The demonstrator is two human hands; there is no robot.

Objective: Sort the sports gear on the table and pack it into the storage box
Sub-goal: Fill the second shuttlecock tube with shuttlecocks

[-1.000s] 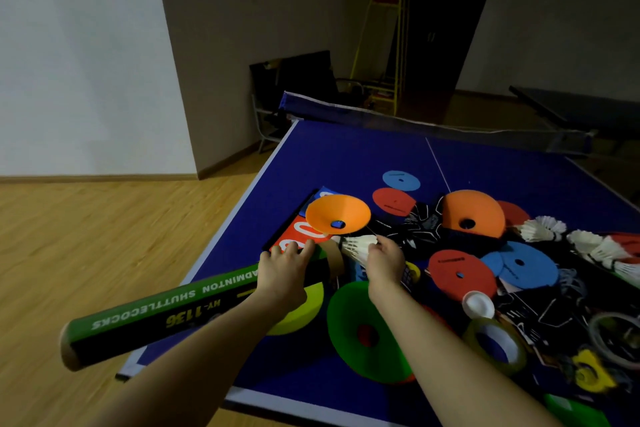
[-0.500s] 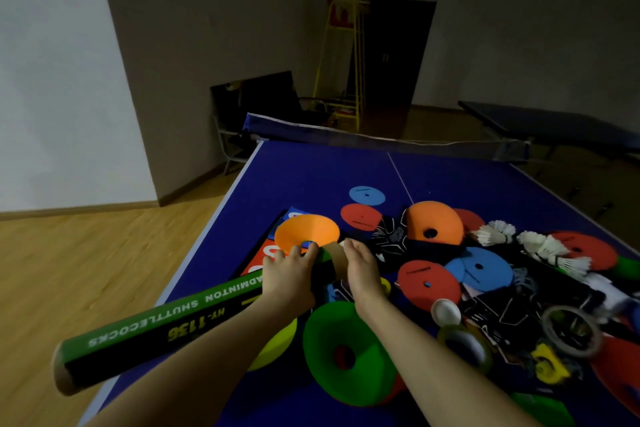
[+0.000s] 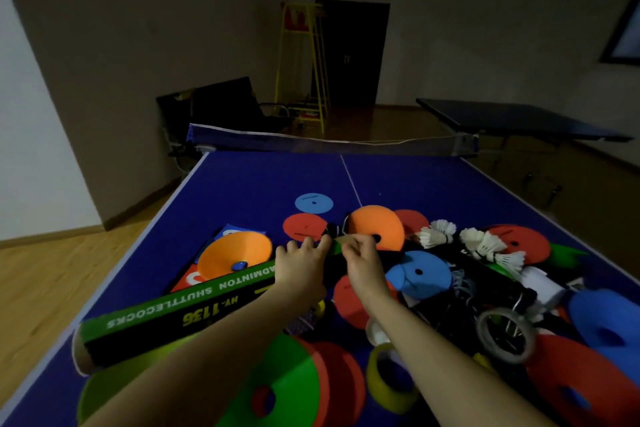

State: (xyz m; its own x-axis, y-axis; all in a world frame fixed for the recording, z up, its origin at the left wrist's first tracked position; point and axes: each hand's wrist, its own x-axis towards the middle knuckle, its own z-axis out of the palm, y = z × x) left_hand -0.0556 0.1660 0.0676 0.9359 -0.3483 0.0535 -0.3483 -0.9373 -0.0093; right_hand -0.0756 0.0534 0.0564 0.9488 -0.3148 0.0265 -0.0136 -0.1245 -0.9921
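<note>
The left hand (image 3: 304, 262) wraps the green shuttlecock tube (image 3: 180, 314) near its far, open end, its grip closed firmly round the cardboard, so the tube slants above the blue surface (image 3: 263, 180) with its near end out over the edge. The right hand (image 3: 363, 262) sits at the tube's mouth, fingers curled in a pinch there; whether a shuttlecock is between them or already inside the tube cannot be told, since the fingers hide it.

To do this step well, the left hand should keep the tube steady and level while the right feeds the shuttlecock in cork first, pushing along the tube's axis so the feathers fold evenly rather than crush. Loose white shuttlecocks (image 3: 485, 246) lie to the right of the tube's mouth, beyond the blue disc (image 3: 420, 272), so they are probably next. The orange cone (image 3: 235, 253) sits just left of the tube, close beneath it; lowering the tube could knock it. No storage box is in view.
</note>
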